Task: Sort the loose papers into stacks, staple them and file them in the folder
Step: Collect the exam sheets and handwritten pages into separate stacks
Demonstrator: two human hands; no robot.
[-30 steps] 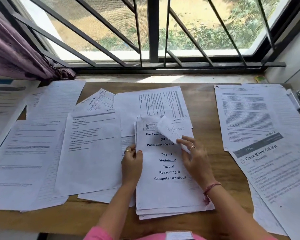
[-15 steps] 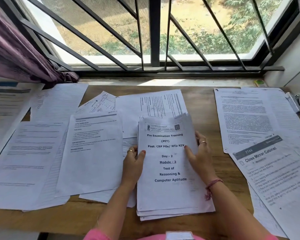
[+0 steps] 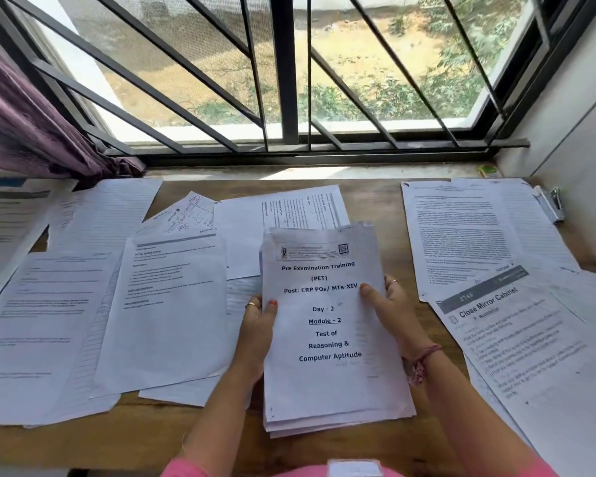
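A stack of white papers (image 3: 327, 383) with a cover sheet reading "Pre Examination Training" is held at the middle of the wooden table (image 3: 200, 438). My left hand (image 3: 257, 333) grips its left edge, thumb on top. On the opposite edge my right hand (image 3: 391, 313) grips it, thumb on the cover sheet. The stack's bottom edge rests near the table's front. A stapler (image 3: 549, 204) lies at the far right by the wall. No folder is in view.
Loose printed sheets (image 3: 166, 315) cover the table's left half, overlapping each other. More sheets, one headed "Close Mirror Cabinet" (image 3: 516, 342), lie on the right. A barred window (image 3: 286, 80) and a purple curtain (image 3: 31, 125) stand behind the table.
The folded top corner of the cover sheet has been laid flat. My right hand moved from that corner to the stack's right edge, and both hands have raised the stack a little.
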